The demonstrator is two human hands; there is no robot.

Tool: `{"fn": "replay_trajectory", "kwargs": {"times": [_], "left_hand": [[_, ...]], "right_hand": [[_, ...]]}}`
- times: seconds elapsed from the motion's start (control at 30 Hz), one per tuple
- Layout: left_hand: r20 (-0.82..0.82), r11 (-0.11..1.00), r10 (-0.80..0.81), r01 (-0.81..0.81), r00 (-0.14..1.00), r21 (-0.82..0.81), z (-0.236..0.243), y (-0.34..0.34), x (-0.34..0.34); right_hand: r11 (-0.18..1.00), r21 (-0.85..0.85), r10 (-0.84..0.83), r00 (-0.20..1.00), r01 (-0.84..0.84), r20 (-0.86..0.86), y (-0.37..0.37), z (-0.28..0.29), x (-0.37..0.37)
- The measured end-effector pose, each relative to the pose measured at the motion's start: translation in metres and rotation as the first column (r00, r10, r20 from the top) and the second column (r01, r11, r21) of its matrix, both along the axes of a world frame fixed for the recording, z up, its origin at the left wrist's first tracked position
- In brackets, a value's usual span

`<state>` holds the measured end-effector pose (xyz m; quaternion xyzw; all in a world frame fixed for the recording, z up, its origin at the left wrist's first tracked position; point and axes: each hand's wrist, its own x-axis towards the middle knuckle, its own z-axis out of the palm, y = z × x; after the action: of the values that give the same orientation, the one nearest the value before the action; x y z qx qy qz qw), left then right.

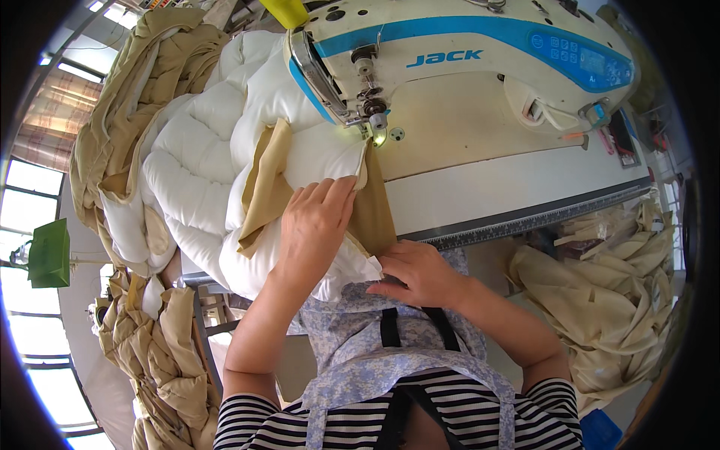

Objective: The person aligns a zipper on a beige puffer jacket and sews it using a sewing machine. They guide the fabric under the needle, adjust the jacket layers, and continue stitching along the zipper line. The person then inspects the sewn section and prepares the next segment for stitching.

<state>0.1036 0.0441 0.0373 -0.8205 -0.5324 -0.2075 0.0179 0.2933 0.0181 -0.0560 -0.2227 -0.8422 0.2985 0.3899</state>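
White quilted padding (195, 180) lies across the left part of the sewing table (480, 191), its near edge under the needle side of the sewing machine (465, 49) and its bulk swelling away to the left; its plump sections are closed, so whatever fills them is hidden. A tan flap (266, 187) stands folded up on top of it, and a tan strip (375, 217) runs along its right edge from the presser foot (377, 137), where a small light glows, down toward the person. The left hand (319, 221) lies over the padding, fingers close together and fingertips at that edge; its underside is hidden, so I cannot tell whether it pinches. The right hand (420, 274) is at the near corner of the strip, thumb and forefinger apart at their tips beside a bit of white cloth; I cannot tell how firmly they grip. Beyond the padding, a tan bundle (124, 127) has more white stuff showing among its folds. Tan cloth is heaped at lower left (161, 360) and on the right (615, 300). Near that right heap, a blue thing (600, 430) is cut off by the picture's dark rim; whether it is a container, and what it might hold, cannot be told.
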Motion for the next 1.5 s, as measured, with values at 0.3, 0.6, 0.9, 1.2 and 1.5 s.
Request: {"fn": "replay_trajectory", "kwargs": {"times": [0.3, 0.6, 0.9, 1.2, 1.5], "left_hand": [[-0.086, 0.943, -0.317, 0.304, 0.945, -0.133, -0.036, 0.02, -0.007], [-0.095, 0.953, -0.263, 0.243, 0.96, -0.181, -0.032, 0.02, -0.012], [-0.083, 0.955, -0.262, 0.245, 0.962, -0.169, -0.039, 0.022, -0.015], [-0.036, 0.946, -0.304, 0.297, 0.952, -0.127, -0.046, 0.054, -0.026], [0.211, 0.922, -0.215, 0.269, 0.954, -0.28, -0.03, 0.085, -0.036]], "right_hand": [[0.989, -0.137, 0.062, 0.998, -0.059, 0.013, 0.0, 0.01, 0.008], [0.962, -0.262, 0.093, 0.994, -0.075, 0.055, 0.0, 0.014, 0.011], [0.955, -0.273, 0.138, 0.989, -0.117, 0.058, 0.002, 0.02, 0.008], [0.963, -0.263, 0.083, 0.992, -0.055, 0.096, 0.028, 0.024, -0.001], [0.804, -0.594, -0.006, 1.0, 0.023, 0.03, 0.049, 0.026, -0.011]]}}
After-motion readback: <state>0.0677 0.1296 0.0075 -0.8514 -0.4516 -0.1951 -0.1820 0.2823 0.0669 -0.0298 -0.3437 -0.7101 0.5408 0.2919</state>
